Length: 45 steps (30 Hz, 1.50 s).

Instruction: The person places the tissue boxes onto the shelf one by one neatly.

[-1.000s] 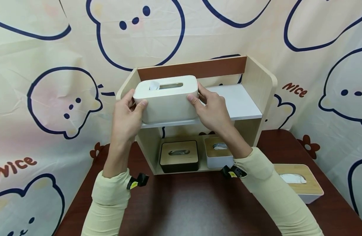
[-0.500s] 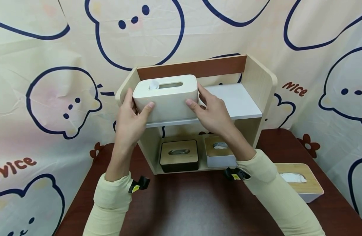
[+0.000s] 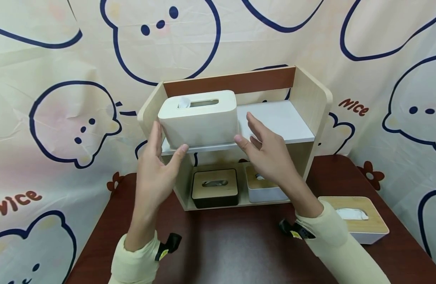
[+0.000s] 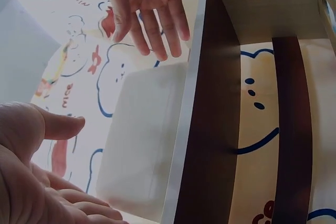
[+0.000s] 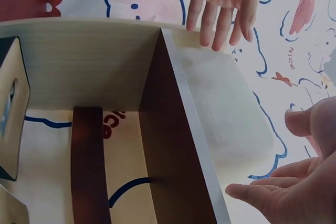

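Observation:
A white tissue box [image 3: 198,118] stands at the left end of the upper board of a small wooden shelf unit [image 3: 311,102]. My left hand [image 3: 157,161] hovers just off the box's left front corner, fingers straight, holding nothing. My right hand [image 3: 264,148] hovers off its right front corner, also spread and empty. In the left wrist view the box [image 4: 142,140] is seen from below beside the shelf edge, my left hand [image 4: 31,166] near it and my right hand [image 4: 147,3] beyond. The right wrist view shows the box [image 5: 226,114] between both spread hands.
In the lower compartment sit a black tissue box with a wooden lid [image 3: 215,188] and a white one with a wooden lid [image 3: 264,187]. Another wood-lidded box [image 3: 356,219] lies on the dark brown table [image 3: 239,244] at the right. A cartoon-print curtain hangs behind.
Both hands have let go of the white tissue box and drawn back toward me with fingers spread. The box stays on the upper shelf.

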Tool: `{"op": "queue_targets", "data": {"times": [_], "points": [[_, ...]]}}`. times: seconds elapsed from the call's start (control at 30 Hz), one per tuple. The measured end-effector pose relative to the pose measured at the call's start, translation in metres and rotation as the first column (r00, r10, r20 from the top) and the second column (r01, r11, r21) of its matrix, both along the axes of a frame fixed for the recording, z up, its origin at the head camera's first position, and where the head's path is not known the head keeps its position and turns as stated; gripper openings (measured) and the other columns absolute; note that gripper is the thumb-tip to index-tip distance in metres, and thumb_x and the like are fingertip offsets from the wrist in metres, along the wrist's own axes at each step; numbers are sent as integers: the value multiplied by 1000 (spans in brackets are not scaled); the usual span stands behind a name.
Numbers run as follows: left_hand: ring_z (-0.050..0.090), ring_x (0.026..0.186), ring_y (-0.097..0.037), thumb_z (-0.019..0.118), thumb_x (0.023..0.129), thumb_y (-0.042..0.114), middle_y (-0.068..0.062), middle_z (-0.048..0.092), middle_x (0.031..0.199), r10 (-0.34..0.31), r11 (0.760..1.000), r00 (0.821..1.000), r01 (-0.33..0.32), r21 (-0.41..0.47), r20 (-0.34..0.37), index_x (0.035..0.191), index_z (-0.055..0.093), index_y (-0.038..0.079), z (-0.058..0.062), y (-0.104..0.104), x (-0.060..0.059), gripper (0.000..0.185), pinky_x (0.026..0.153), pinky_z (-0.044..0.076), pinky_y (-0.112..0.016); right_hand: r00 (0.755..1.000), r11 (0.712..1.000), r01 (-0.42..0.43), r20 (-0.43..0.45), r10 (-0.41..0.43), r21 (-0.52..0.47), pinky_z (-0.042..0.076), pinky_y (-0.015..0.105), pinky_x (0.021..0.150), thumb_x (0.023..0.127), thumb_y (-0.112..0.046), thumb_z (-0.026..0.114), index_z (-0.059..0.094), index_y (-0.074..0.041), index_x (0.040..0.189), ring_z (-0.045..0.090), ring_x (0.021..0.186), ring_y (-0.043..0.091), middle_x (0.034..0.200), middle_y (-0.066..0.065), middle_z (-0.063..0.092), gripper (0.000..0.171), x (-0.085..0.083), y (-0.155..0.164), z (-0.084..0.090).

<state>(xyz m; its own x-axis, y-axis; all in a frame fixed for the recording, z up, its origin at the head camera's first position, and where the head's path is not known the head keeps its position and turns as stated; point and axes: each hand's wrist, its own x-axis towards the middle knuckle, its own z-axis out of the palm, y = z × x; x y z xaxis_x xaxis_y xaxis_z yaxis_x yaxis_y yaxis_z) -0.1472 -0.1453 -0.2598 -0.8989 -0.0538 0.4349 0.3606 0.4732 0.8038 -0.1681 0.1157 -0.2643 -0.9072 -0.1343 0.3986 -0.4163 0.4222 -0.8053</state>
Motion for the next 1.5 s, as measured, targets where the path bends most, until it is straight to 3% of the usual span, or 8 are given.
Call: {"op": "queue_targets", "data": {"times": [0.4,0.8,1.1,1.2,1.33,1.4,1.43,1.5], "points": [[31,163,-21,72,105,34,0,29,176,-50,999,999,50,11,17,171,29,15,-33,12,37,81,129,34,-51,999,994,-18,-41,14,-108,47,28,116,110,-27,65,40,-11,167,47,155,23,170,8,44,65,35,10,-43],[36,161,-25,78,101,31,-4,38,173,-79,994,993,72,80,88,168,38,20,-77,38,39,79,130,34,-52,999,996,46,-19,-48,-81,51,30,112,108,-26,67,42,-21,166,60,144,27,170,2,46,63,58,20,-85],[46,155,-35,79,100,35,-4,44,169,-66,997,984,57,55,164,167,42,22,-105,55,33,77,125,39,-61,997,995,82,10,-81,-60,47,9,106,108,-24,68,43,-17,166,57,144,28,168,9,48,63,64,30,-111],[48,154,-35,79,99,38,-6,47,168,-57,998,982,51,38,179,166,43,24,-111,59,30,78,124,40,-62,997,996,81,17,-81,-43,48,15,108,108,-25,67,42,-16,166,54,146,29,167,12,49,64,64,31,-117],[47,154,-32,78,100,39,-13,55,161,-70,997,981,67,25,179,166,42,22,-119,65,28,78,123,42,-62,996,996,85,11,-85,-10,55,38,108,108,-24,68,42,-15,166,59,142,35,167,13,49,64,64,36,-124],[74,120,-29,78,100,40,-20,76,129,-91,996,979,88,23,185,167,41,22,-121,69,28,79,120,46,-61,995,995,98,8,-98,7,56,46,105,107,-24,69,43,-15,166,62,137,38,166,14,49,65,64,40,-127],[75,105,-27,78,100,40,-21,78,114,-99,995,978,97,23,184,167,41,20,-122,71,27,79,119,46,-60,995,995,103,9,-103,14,57,44,104,107,-24,70,43,-15,166,64,135,39,166,14,49,65,65,43,-128],[75,103,-26,78,100,40,-21,78,111,-110,994,978,110,10,180,167,41,18,-123,76,27,79,118,48,-59,993,993,116,4,-116,26,59,37,102,106,-22,71,44,-15,165,65,134,40,165,16,50,65,64,48,-131]]}}
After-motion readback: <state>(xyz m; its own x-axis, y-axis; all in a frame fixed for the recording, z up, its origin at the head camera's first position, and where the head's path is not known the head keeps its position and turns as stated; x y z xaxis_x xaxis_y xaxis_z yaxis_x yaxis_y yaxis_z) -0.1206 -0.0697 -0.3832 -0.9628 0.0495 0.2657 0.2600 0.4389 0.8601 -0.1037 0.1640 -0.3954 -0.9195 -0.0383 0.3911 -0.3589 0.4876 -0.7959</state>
